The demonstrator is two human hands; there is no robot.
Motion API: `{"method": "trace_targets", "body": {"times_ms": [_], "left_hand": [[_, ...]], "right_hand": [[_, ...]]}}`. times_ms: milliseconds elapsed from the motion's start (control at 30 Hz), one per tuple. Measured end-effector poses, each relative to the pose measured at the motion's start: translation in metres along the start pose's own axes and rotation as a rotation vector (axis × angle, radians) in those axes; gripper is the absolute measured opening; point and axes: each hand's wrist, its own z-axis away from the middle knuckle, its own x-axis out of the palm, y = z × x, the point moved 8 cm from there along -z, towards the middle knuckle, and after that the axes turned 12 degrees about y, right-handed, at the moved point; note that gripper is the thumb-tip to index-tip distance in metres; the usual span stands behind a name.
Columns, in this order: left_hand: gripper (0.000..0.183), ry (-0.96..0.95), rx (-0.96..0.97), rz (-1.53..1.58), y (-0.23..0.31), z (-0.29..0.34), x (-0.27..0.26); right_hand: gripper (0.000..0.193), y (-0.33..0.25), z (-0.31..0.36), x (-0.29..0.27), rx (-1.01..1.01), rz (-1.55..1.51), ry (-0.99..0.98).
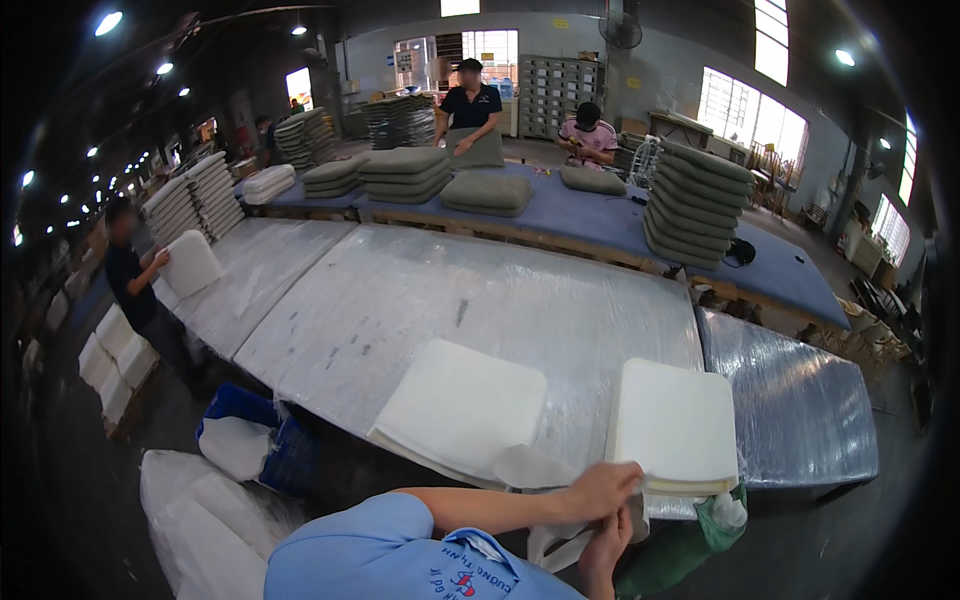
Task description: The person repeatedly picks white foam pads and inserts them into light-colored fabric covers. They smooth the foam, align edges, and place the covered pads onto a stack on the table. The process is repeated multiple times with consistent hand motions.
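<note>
My left hand (603, 490) reaches across from the left with its fingers closed, just in front of a white seat-shaped foam pad (675, 420). Right below it my right hand (608, 545) is closed too, and the two nearly touch. Between and under them runs a soft off-white strip of sheet material (535, 468). One part lies on the table edge and another hangs down by my body; the fingers hide where it is gripped. To the left, a second white foam pad (470, 400) lies flat, with another layer showing under its front edge.
The plastic-covered table (380, 300) meets a darker wrapped table (790, 400). Beyond stands a blue table (590, 220) with stacked grey-green cushions (695, 205). A green sack (690, 545), blue basket (290, 455) and white bag (200, 510) sit nearby. Co-workers stand left and behind.
</note>
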Motion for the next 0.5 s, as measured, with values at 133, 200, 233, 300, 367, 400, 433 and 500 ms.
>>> {"method": "trace_targets", "body": {"times_ms": [133, 200, 233, 300, 367, 400, 433, 500], "left_hand": [[0.019, -0.231, 0.219, 0.004, 0.023, 0.048, 0.061], [0.014, -0.372, 0.271, 0.233, 0.073, 0.071, 0.078], [0.018, -0.443, 0.217, 0.212, 0.087, 0.075, 0.082], [0.028, -0.581, 0.119, 0.166, 0.111, 0.081, 0.086], [0.022, -0.459, 0.220, 0.289, 0.138, 0.076, 0.063], [0.021, -0.452, 0.214, 0.326, 0.142, 0.072, 0.053], [0.021, -0.440, 0.206, 0.366, 0.145, 0.069, 0.046], [0.013, -0.219, 0.287, 0.493, 0.134, 0.053, 0.015]], "right_hand": [[0.024, 0.032, -0.004, 0.017, 0.370, -0.330, -0.044], [0.024, 0.016, -0.022, 0.000, 0.326, -0.263, -0.047], [0.024, 0.008, -0.026, -0.002, 0.304, -0.226, -0.059], [0.024, -0.010, -0.035, -0.006, 0.249, -0.162, -0.067], [0.024, -0.026, -0.043, -0.012, 0.203, -0.111, -0.066], [0.024, -0.031, -0.047, -0.014, 0.186, -0.089, -0.065], [0.024, -0.035, -0.051, -0.015, 0.173, -0.066, -0.068], [0.024, -0.039, -0.053, -0.014, 0.159, -0.031, -0.079]]}}
